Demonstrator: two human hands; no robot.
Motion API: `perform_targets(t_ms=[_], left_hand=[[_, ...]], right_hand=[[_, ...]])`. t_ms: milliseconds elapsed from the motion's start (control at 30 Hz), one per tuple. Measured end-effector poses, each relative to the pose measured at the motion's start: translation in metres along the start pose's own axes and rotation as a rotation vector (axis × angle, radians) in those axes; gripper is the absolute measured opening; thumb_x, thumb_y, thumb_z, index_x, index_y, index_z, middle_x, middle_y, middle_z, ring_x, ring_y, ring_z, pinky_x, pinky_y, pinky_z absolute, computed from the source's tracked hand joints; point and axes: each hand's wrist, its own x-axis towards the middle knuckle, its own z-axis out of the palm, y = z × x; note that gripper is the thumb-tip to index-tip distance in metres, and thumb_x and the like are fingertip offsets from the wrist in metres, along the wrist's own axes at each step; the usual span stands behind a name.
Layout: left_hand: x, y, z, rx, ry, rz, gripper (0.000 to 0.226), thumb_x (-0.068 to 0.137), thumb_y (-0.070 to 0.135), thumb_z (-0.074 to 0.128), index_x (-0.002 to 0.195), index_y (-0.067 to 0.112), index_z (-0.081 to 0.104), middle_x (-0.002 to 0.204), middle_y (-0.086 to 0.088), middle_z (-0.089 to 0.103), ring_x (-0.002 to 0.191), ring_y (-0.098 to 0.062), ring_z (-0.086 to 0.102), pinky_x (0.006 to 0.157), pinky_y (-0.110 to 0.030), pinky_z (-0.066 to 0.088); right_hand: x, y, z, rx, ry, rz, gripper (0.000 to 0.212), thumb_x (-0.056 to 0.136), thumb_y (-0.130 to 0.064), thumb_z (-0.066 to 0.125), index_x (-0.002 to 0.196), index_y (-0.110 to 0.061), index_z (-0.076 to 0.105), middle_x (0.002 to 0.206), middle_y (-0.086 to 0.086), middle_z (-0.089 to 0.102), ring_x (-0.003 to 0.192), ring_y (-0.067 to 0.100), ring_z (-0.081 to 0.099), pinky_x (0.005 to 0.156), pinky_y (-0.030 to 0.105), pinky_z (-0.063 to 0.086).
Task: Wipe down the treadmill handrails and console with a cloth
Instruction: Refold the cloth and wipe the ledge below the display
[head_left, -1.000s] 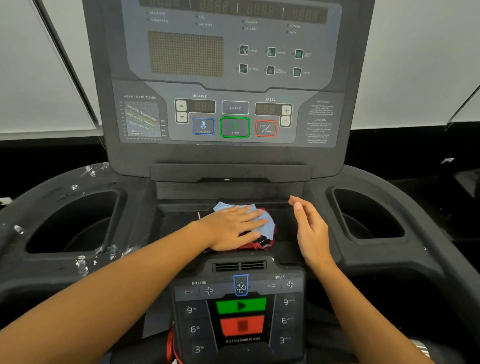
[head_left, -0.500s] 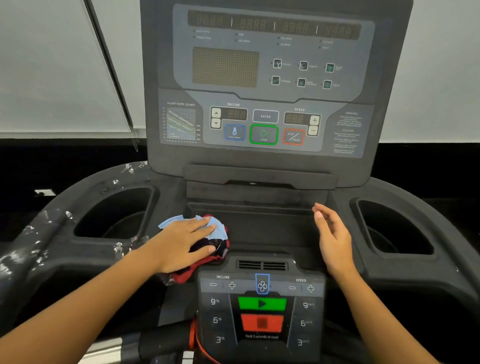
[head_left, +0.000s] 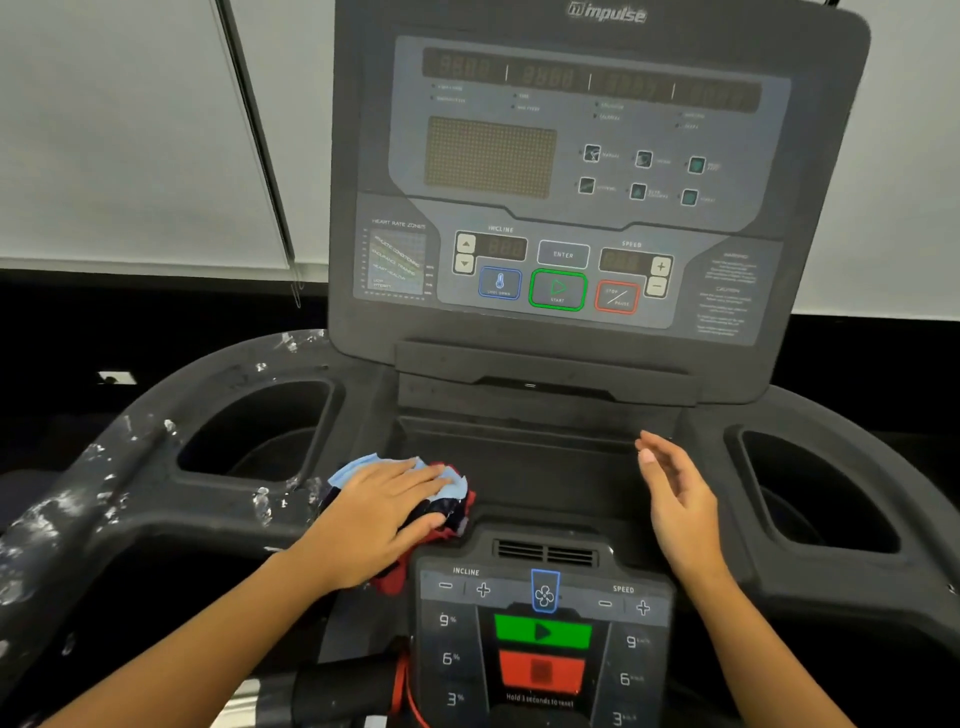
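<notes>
The treadmill console stands upright ahead, with a dark tray below it. A bunched cloth of light blue, dark and red fabric lies at the tray's left end. My left hand presses flat on the cloth with straight fingers. My right hand hovers edge-on over the tray's right side, fingers relaxed, holding nothing. The left handrail curves off to the left, flecked with white marks. The lower control panel sits between my forearms.
Deep cup holders open on the left and on the right of the tray. A red cord hangs by the lower panel's left edge. Grey window blinds fill the wall behind.
My left hand slid the cloth from the middle of the tray to its left end. The view shifted left and up. My right hand stayed hovering over the right side.
</notes>
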Motion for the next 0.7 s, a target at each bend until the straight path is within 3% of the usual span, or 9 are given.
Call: perform_targets(t_ms=[100, 200, 267, 500, 700], left_hand=[[0.015, 0.006, -0.005, 0.093, -0.078, 0.043, 0.079, 0.081, 0.073, 0.008, 0.139, 0.029, 0.039, 0.148, 0.010, 0.034, 0.138, -0.017, 0.028, 0.110, -0.029, 0.010], [0.030, 0.017, -0.011, 0.103, -0.251, -0.021, 0.090, 0.068, 0.075, 0.002, 0.146, 0.032, 0.019, 0.155, 0.011, 0.010, 0.143, -0.017, 0.004, 0.113, -0.029, -0.003], [0.033, 0.020, -0.012, 0.117, -0.287, -0.035, 0.092, 0.065, 0.072, -0.001, 0.146, 0.032, 0.014, 0.155, 0.012, 0.005, 0.143, -0.018, -0.002, 0.113, -0.030, -0.006], [0.013, 0.008, -0.004, -0.056, -0.207, 0.023, 0.082, 0.072, 0.072, -0.005, 0.142, 0.040, 0.022, 0.147, 0.028, 0.009, 0.142, -0.005, -0.002, 0.110, -0.020, -0.012], [-0.003, -0.004, -0.003, -0.196, -0.130, 0.105, 0.055, 0.087, 0.068, 0.006, 0.133, 0.051, 0.029, 0.142, 0.038, 0.021, 0.139, 0.006, 0.004, 0.115, -0.023, -0.001]], right_hand=[[0.000, -0.001, 0.003, -0.002, -0.007, -0.010, 0.027, 0.095, -0.019, 0.052, 0.120, -0.016, 0.060, 0.117, -0.001, 0.063, 0.112, 0.009, 0.056, 0.093, 0.015, 0.038], [0.001, -0.001, 0.002, -0.008, 0.003, -0.012, 0.025, 0.095, -0.021, 0.052, 0.118, -0.020, 0.060, 0.118, 0.001, 0.063, 0.113, 0.011, 0.056, 0.095, 0.020, 0.038], [0.001, -0.001, 0.002, -0.017, 0.013, -0.012, 0.025, 0.095, -0.022, 0.052, 0.119, -0.021, 0.060, 0.118, 0.001, 0.063, 0.111, 0.010, 0.057, 0.092, 0.018, 0.038], [-0.003, -0.004, 0.001, -0.031, 0.053, -0.006, 0.026, 0.095, -0.020, 0.050, 0.120, -0.016, 0.059, 0.116, 0.002, 0.063, 0.103, -0.003, 0.056, 0.085, 0.001, 0.040], [-0.003, -0.003, -0.001, -0.031, 0.080, 0.004, 0.022, 0.096, -0.021, 0.050, 0.116, -0.021, 0.060, 0.114, 0.001, 0.064, 0.101, -0.007, 0.057, 0.083, 0.002, 0.039]])
